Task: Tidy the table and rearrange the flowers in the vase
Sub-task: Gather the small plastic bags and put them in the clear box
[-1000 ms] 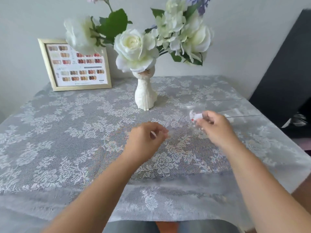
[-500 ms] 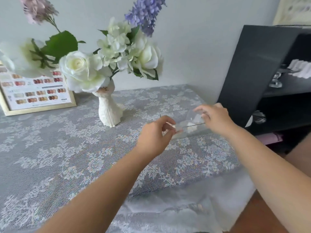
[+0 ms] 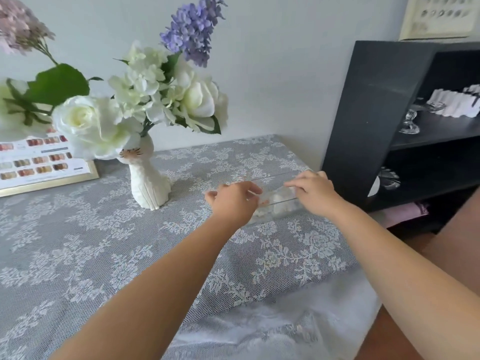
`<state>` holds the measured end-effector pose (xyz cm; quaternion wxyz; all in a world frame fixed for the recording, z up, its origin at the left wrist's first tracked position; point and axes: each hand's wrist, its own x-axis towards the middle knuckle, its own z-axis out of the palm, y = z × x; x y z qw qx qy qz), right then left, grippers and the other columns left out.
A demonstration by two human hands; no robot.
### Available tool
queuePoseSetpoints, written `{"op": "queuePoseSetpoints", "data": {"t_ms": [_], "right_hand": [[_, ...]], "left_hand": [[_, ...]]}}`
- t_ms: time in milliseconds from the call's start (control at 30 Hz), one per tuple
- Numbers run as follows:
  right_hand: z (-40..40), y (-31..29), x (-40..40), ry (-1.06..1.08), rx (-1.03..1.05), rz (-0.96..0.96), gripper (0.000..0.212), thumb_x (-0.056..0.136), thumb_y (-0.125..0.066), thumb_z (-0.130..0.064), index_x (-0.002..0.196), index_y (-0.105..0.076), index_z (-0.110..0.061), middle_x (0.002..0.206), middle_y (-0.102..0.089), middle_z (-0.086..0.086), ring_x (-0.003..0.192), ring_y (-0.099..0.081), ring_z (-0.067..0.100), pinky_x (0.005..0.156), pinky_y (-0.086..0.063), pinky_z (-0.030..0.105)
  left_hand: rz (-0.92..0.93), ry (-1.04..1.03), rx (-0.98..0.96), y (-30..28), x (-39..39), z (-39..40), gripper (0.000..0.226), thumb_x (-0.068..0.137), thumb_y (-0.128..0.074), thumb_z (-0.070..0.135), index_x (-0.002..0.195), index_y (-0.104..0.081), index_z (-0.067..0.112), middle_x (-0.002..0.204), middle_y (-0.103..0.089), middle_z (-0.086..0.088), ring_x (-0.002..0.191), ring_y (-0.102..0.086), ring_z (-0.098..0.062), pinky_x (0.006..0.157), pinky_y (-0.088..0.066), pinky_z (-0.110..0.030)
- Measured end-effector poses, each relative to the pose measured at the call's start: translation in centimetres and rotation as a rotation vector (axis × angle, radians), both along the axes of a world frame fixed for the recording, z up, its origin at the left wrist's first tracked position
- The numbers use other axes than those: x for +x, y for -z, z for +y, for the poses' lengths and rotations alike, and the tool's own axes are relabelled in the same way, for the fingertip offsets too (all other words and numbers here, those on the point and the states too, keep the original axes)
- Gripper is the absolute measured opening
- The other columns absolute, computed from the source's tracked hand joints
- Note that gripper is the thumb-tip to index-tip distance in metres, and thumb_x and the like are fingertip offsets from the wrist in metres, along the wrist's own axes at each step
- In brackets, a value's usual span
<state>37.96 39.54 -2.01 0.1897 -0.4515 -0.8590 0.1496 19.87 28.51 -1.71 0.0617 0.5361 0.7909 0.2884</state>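
Head view, near to far. Closest to me, my two forearms reach out over the bench [image 3: 78,255], which is covered by a grey lace cloth whose front edge hangs down at the bottom of the view.

Beyond them, my left hand [image 3: 233,203] and right hand [image 3: 315,194] meet at a clear box [image 3: 275,201] standing near the right edge of the bench. The left hand has its fingers curled at the box's left end; whether it pinches the wall or some small item there, I cannot tell. The right hand lies on the right end with its fingers bent over the top rim, seemingly holding it. Small pale pieces, one with a reddish tint, sit inside the box; they are too blurred to name.

Farther back and to the left stands the white vase [image 3: 148,185], upright, well apart from the box. The flowers [image 3: 155,100] are in it: white roses low, a purple spike high, a pink cluster leaning off to the left. Left of the vase, a framed colour chart [image 3: 39,165] leans at the back. To the right of the bench stands a black shelf [image 3: 368,113] holding glassware.

My judgement of progress: the tidying part is in hand, with loose bits apparently gathered into the box and the cloth otherwise bare of clutter. Where the box should finally go remains to be settled. The flowers look untouched and spread unevenly, so the rearranging step appears to be entirely ahead of me.
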Motion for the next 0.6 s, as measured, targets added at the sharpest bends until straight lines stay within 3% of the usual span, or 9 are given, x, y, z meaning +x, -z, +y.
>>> {"op": "queuePoseSetpoints", "data": {"t_ms": [167, 300, 433, 500, 600], "right_hand": [[-0.2, 1.0, 0.6, 0.004, 0.074, 0.083, 0.031, 0.098, -0.044, -0.027, 0.117, -0.064, -0.041, 0.127, -0.052, -0.013, 0.115, -0.03, 0.015, 0.095, -0.023, 0.035], [-0.5, 1.9, 1.0, 0.079, 0.135, 0.195, 0.029, 0.095, -0.051, -0.026, 0.121, -0.063, -0.034, 0.132, -0.049, -0.007, 0.123, -0.035, 0.025, 0.101, -0.024, 0.036], [-1.1, 2.5, 1.1, 0.127, -0.106, 0.379, 0.044, 0.098, -0.048, -0.029, 0.141, -0.042, -0.027, 0.149, -0.038, -0.003, 0.137, -0.035, 0.02, 0.105, -0.027, 0.034], [-1.2, 2.7, 0.9, 0.151, -0.264, 0.459, 0.05, 0.099, -0.044, -0.033, 0.148, -0.031, -0.03, 0.155, -0.033, -0.004, 0.137, -0.036, 0.02, 0.102, -0.031, 0.034], [-1.3, 2.9, 1.0, 0.158, -0.362, 0.558, 0.051, 0.1, -0.041, -0.033, 0.15, -0.028, -0.03, 0.155, -0.033, -0.003, 0.137, -0.037, 0.019, 0.108, -0.031, 0.037]], "left_hand": [[0.006, -0.005, -0.028, 0.6, -0.5, -0.4, 0.028, 0.094, -0.045, 0.047, 0.111, -0.067, 0.047, 0.096, -0.073, 0.016, 0.121, -0.046, -0.019, 0.092, -0.021, -0.04], [-0.013, -0.009, 0.106, 1.3, -1.7, -1.7, 0.027, 0.092, -0.051, 0.049, 0.115, -0.065, 0.046, 0.129, -0.06, 0.015, 0.124, -0.044, -0.021, 0.091, -0.023, -0.039], [-0.32, 0.027, 0.098, 2.2, -1.8, -3.3, 0.069, 0.089, -0.056, 0.056, 0.149, -0.032, 0.032, 0.156, -0.029, 0.002, 0.142, -0.031, -0.024, 0.112, -0.028, -0.05], [-0.484, 0.054, 0.042, 2.6, -1.2, -3.7, 0.084, 0.087, -0.055, 0.059, 0.155, -0.015, 0.031, 0.161, -0.022, -0.001, 0.144, -0.029, -0.024, 0.115, -0.029, -0.052], [-0.565, 0.111, 0.002, 2.6, -0.4, -3.9, 0.092, 0.083, -0.05, 0.064, 0.156, -0.004, 0.031, 0.161, -0.022, 0.0, 0.144, -0.031, -0.023, 0.113, -0.032, -0.054]]}}
